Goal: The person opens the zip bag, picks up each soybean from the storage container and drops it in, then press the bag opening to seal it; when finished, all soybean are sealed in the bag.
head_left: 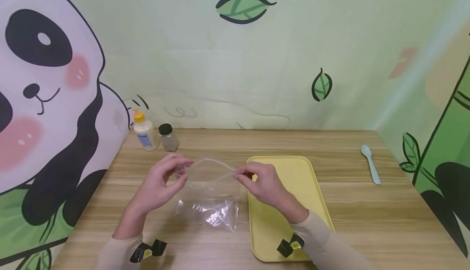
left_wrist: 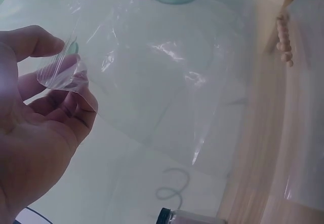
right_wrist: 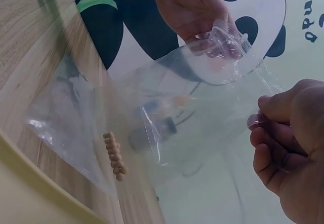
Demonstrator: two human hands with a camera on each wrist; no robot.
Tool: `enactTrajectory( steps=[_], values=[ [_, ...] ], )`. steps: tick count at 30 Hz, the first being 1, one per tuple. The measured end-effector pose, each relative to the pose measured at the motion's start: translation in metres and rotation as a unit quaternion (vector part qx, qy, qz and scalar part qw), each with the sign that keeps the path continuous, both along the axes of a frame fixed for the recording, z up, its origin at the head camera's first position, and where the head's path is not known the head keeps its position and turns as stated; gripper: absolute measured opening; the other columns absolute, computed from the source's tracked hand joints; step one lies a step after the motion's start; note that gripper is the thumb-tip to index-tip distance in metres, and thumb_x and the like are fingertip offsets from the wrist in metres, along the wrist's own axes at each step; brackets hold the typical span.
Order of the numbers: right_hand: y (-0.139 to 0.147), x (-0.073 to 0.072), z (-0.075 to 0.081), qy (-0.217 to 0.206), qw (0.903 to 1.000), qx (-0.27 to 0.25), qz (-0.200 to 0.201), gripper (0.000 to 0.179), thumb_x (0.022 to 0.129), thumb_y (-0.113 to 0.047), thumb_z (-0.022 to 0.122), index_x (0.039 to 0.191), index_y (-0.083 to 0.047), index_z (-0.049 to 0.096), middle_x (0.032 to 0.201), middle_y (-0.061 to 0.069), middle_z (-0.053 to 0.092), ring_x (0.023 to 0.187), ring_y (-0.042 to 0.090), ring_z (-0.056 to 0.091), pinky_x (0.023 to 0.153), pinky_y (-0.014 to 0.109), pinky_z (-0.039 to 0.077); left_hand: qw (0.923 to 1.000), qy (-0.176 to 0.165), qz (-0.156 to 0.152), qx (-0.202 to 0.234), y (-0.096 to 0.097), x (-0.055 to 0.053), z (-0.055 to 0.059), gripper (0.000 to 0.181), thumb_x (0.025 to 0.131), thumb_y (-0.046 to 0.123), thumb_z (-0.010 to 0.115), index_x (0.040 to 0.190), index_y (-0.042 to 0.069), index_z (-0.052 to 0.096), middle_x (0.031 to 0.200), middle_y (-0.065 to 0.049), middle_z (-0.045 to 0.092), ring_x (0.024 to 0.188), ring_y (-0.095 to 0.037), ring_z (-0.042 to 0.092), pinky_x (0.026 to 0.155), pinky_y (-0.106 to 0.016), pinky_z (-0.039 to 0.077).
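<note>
A clear plastic zip bag [head_left: 209,212] hangs between my two hands, its mouth spread apart at the top. My left hand [head_left: 158,183] has its fingers curled at the bag's left corner, with the thumb held apart from them. At the opposite corner, my right hand [head_left: 267,183] pinches the bag's edge between thumb and fingers. A short cluster of round wooden beads [right_wrist: 115,155] shows through the film near the bag's lower part in the right wrist view. The same beads [left_wrist: 284,41] appear in the left wrist view.
A yellow tray [head_left: 290,247] lies under and beside my right forearm. Toward the back left stand a white bottle with an orange cap [head_left: 145,133] and a small black-lidded jar [head_left: 169,138]. A light blue spoon [head_left: 371,166] lies at the far right of the wooden table.
</note>
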State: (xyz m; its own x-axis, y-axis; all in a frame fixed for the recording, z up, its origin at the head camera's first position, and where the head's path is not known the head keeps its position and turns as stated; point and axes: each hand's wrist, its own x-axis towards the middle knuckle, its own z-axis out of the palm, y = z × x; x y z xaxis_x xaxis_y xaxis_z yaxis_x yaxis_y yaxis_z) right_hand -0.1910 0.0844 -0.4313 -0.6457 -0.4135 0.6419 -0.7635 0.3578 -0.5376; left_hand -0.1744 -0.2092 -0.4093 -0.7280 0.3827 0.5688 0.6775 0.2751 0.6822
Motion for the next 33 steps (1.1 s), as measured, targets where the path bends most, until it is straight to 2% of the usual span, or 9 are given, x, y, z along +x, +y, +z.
enactTrajectory(
  steps=[6, 11, 17, 25, 29, 33],
  values=[
    [0.002, 0.001, 0.003, -0.017, 0.9995, -0.025, -0.01, 0.005, 0.087, -0.008, 0.071, 0.092, -0.008, 0.074, 0.073, -0.002, 0.067, 0.065, 0.005, 0.054, 0.056, 0.018, 0.048, 0.9998, -0.017, 0.009, -0.005, -0.002, 0.001, 0.001, 0.03, 0.086, -0.01, 0.063, 0.116, -0.003, 0.063, 0.111, -0.005, 0.061, 0.097, -0.008, 0.06, 0.085, -0.017, 0.053],
    [0.002, 0.002, 0.008, -0.024, 0.9982, -0.055, -0.006, 0.005, 0.089, -0.008, 0.069, 0.091, -0.006, 0.074, 0.071, 0.0, 0.067, 0.064, 0.007, 0.055, 0.054, 0.019, 0.048, 0.9997, -0.021, 0.009, 0.003, -0.004, 0.001, 0.003, 0.025, 0.09, -0.005, 0.062, 0.115, -0.004, 0.063, 0.109, -0.007, 0.061, 0.095, -0.011, 0.06, 0.079, -0.018, 0.053],
    [0.003, 0.002, 0.013, -0.027, 0.9969, -0.071, -0.022, 0.004, 0.087, -0.007, 0.071, 0.089, -0.006, 0.074, 0.072, 0.001, 0.07, 0.064, 0.007, 0.058, 0.057, 0.02, 0.05, 0.9995, -0.023, 0.0, 0.021, -0.007, 0.001, 0.003, 0.027, 0.088, -0.01, 0.06, 0.115, -0.006, 0.063, 0.108, -0.016, 0.062, 0.096, -0.008, 0.06, 0.075, -0.018, 0.054],
    [0.006, 0.004, 0.018, -0.052, 0.9948, -0.08, -0.037, 0.004, 0.087, -0.008, 0.072, 0.087, -0.006, 0.074, 0.076, 0.001, 0.072, 0.066, 0.006, 0.059, 0.061, 0.021, 0.05, 0.998, -0.037, -0.021, 0.047, -0.006, 0.003, 0.008, 0.03, 0.086, -0.015, 0.06, 0.115, -0.006, 0.063, 0.109, -0.017, 0.061, 0.099, -0.01, 0.061, 0.08, -0.019, 0.055],
    [0.008, 0.006, 0.023, -0.069, 0.9934, -0.084, -0.036, 0.004, 0.087, -0.008, 0.072, 0.087, -0.006, 0.075, 0.079, 0.002, 0.073, 0.067, 0.006, 0.059, 0.061, 0.021, 0.051, 0.9979, -0.023, -0.024, 0.057, -0.005, 0.003, 0.009, 0.029, 0.084, -0.017, 0.061, 0.112, -0.009, 0.063, 0.108, -0.016, 0.062, 0.096, -0.011, 0.062, 0.078, -0.019, 0.055],
    [0.009, 0.008, 0.028, -0.069, 0.9942, -0.074, -0.034, 0.005, 0.087, -0.01, 0.072, 0.088, -0.006, 0.075, 0.08, 0.002, 0.073, 0.067, 0.007, 0.058, 0.061, 0.021, 0.05, 0.996, 0.013, -0.032, 0.082, -0.006, 0.003, 0.007, 0.028, 0.082, -0.019, 0.062, 0.108, -0.01, 0.065, 0.104, -0.015, 0.064, 0.091, -0.013, 0.063, 0.073, -0.018, 0.055]
  ],
)
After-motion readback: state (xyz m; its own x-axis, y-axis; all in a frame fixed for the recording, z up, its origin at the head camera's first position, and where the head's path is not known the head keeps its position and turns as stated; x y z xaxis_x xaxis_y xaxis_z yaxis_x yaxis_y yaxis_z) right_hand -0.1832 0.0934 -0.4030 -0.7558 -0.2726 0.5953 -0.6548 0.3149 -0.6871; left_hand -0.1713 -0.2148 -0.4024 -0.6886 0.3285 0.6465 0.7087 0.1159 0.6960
